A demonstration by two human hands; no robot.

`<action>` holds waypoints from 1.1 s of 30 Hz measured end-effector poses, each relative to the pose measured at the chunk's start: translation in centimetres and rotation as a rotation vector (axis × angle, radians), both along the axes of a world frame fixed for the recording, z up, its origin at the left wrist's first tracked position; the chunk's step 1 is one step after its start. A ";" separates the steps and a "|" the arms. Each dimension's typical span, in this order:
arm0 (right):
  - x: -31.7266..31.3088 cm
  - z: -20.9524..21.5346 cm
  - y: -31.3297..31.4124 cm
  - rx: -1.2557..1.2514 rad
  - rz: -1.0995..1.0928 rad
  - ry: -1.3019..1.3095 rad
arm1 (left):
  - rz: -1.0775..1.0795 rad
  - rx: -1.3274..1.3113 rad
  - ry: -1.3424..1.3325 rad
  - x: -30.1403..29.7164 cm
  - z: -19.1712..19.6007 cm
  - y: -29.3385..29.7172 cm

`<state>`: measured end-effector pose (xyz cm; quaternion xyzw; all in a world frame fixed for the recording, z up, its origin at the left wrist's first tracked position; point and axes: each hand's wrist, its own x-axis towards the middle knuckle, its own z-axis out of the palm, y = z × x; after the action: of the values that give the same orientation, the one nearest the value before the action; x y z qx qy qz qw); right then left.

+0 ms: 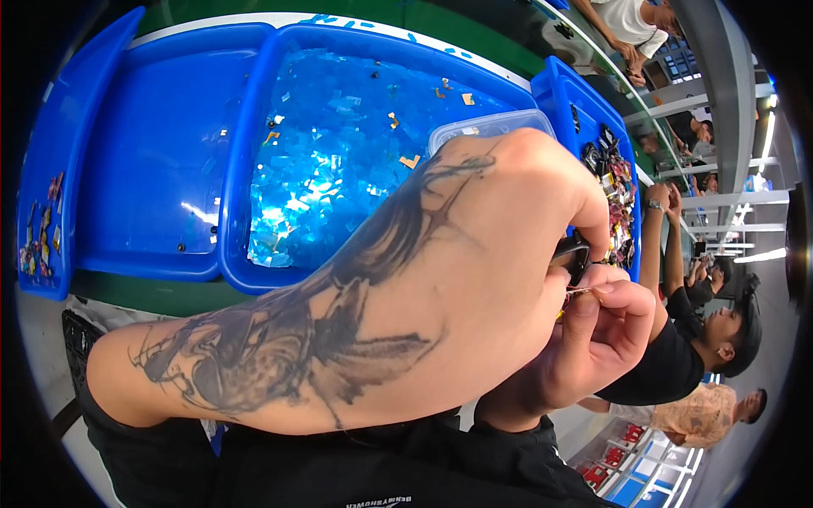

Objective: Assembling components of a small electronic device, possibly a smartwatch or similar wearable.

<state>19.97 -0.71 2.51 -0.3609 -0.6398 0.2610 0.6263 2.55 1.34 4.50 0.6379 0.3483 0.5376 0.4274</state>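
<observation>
My left hand [533,203] reaches across from the left, back turned up, its fingers closed round a small black part [573,256] with a glossy face. Close against it, my right hand [603,334] pinches a thin, light-edged strip [579,290] between thumb and forefinger. The two hands meet at the fingertips. Whether the strip is joined to the black part I cannot tell, since the left hand hides much of it. Beneath the left wrist stands a clear plastic container [483,127], partly covered.
A blue tray [267,102] holds many shiny blue film pieces and a few orange-brown bits. Beside it are another blue tray [161,152] and a tilted one [85,127] with small scraps. A blue bin [559,80] of small parts stands right; co-workers [677,339] sit beyond.
</observation>
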 end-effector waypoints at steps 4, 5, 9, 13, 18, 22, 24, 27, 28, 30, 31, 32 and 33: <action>0.3 0.2 -0.3 -0.030 0.053 -0.001 | 0.025 0.033 0.030 0.1 0.0 -0.2; 0.3 0.1 -0.3 -0.029 0.048 0.001 | 0.040 0.036 0.030 0.2 -0.2 -0.2; 0.6 0.0 -0.3 -0.066 0.057 -0.005 | 0.063 0.024 0.116 0.1 -0.4 -0.4; 0.6 0.2 -0.6 -0.159 0.097 0.041 | 0.071 0.020 0.194 -0.1 0.1 -0.6; 0.5 0.0 -0.3 -0.180 0.094 0.045 | 0.119 0.043 0.226 -0.1 0.1 -0.8; 0.5 0.2 -0.6 -0.236 0.112 0.057 | 0.143 0.043 0.137 0.1 -0.2 -1.0; 0.2 0.3 -0.6 -0.243 0.111 0.059 | 0.097 0.007 0.151 -0.1 0.0 -1.1; -0.2 0.3 -0.6 -0.244 0.101 0.052 | 0.120 0.029 0.167 -0.4 -0.2 -1.1; -0.2 0.4 -0.6 -0.238 0.091 0.046 | 0.117 0.030 0.167 -0.4 -0.1 -1.0; 0.0 0.2 -0.6 -0.219 0.084 0.050 | 0.088 0.046 0.169 -0.4 0.0 -0.9; 0.0 0.1 -0.5 -0.203 0.082 0.056 | 0.090 0.047 0.170 -0.4 0.0 -0.9; 0.0 0.2 -0.5 -0.202 0.084 0.057 | 0.094 0.061 0.172 -0.4 -0.1 -0.8; 0.0 0.2 -0.5 -0.208 0.104 0.057 | 0.097 0.075 0.174 -0.4 -0.1 -0.8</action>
<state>20.00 -1.16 2.75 -0.3829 -0.6089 0.3683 0.5891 2.16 0.57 4.39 0.6800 0.3943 0.5130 0.3450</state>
